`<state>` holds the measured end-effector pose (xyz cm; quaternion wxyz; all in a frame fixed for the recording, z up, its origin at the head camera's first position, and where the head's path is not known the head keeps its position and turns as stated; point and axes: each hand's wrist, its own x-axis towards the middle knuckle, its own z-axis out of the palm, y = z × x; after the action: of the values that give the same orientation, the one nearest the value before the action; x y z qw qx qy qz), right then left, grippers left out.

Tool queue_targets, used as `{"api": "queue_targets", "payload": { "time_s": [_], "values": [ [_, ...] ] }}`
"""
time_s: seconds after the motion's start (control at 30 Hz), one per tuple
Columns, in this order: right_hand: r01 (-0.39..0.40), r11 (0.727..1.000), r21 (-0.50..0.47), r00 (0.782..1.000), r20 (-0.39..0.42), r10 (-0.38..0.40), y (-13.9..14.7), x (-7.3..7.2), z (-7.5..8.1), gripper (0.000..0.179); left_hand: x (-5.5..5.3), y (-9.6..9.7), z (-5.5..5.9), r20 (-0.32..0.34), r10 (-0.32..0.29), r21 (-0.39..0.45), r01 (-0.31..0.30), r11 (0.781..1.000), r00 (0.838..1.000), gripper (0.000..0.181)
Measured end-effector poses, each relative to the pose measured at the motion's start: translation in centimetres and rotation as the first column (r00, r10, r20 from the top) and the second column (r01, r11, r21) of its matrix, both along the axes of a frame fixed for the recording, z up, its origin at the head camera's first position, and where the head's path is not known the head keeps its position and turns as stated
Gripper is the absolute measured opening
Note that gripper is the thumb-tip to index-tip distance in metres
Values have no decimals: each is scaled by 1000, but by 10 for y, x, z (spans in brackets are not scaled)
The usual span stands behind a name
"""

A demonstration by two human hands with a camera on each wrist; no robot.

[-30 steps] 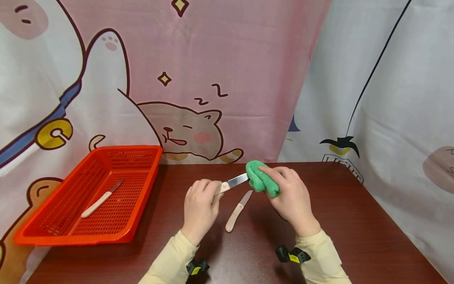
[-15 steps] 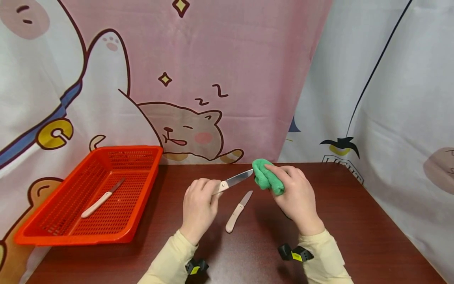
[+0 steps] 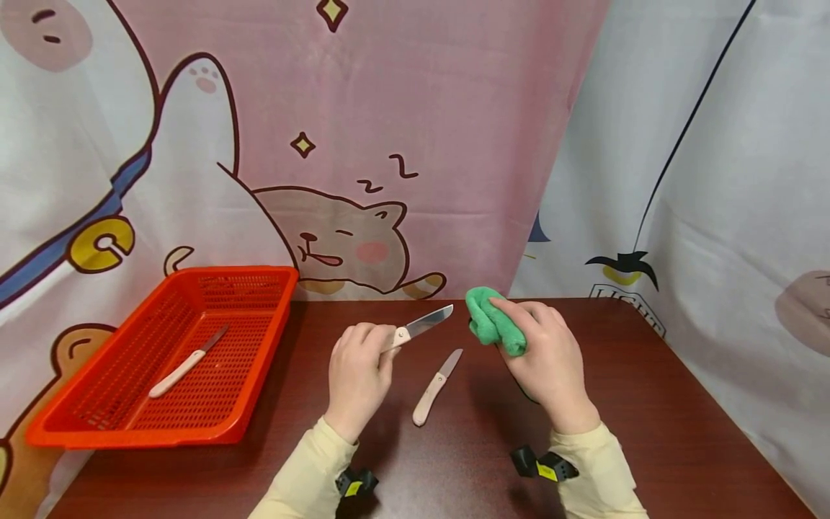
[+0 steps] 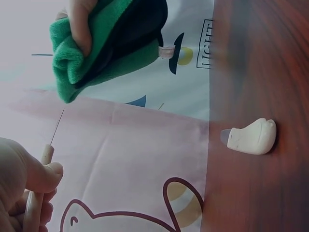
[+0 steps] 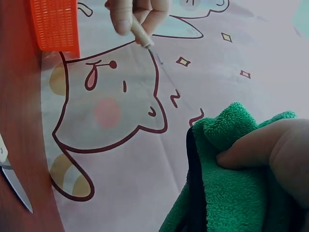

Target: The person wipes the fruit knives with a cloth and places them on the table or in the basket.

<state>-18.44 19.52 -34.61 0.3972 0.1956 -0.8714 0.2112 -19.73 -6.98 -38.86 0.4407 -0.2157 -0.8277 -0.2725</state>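
My left hand (image 3: 359, 376) grips the pale handle of a knife (image 3: 429, 321), its bare blade pointing up and to the right above the table. Folded in my right hand (image 3: 550, 360) is a green cloth (image 3: 488, 317), pinched between thumb and fingers; a gap separates it from the blade tip. The right wrist view shows the towelling cloth (image 5: 236, 179) with a dark edge, and the left wrist view shows its dark underside. Below and between the hands, a second knife (image 3: 430, 398) lies on the table, blade away from me.
At the left stands an orange-red plastic basket (image 3: 243, 404) with a third pale-handled knife (image 3: 184, 370) lying in it. All of this is on a dark brown table (image 3: 648, 404). Behind hangs a printed cartoon curtain (image 3: 454, 130).
The cloth in my right hand has moved right and off the blade, leaving the tip uncovered. My left hand with the knife has shifted slightly left. The knives on table and in basket stay put.
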Motion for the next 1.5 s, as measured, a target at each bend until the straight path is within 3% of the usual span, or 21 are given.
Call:
{"api": "queue_targets", "payload": {
  "time_s": [0.33,0.7,1.03,1.27,1.5],
  "values": [
    [-139,990,31,987,-71,141,-22,11,4,67,-2,0,-4,-5,1,3,-1,1000,1000,36],
    [-254,966,38,965,-58,256,-45,19,0,68,-2,1,-5,-9,-1,1,1,1000,1000,33],
    [-284,956,67,956,-51,288,-54,20,-6,70,-2,3,-5,-42,-14,-1,14,1000,999,35],
    [-271,959,81,962,-23,274,-55,19,-9,68,1,5,-3,-48,-30,-4,30,1000,998,33],
    [-251,962,105,964,-58,258,-55,16,-10,67,3,6,-2,-44,-42,-7,42,999,998,33]
  ]
}}
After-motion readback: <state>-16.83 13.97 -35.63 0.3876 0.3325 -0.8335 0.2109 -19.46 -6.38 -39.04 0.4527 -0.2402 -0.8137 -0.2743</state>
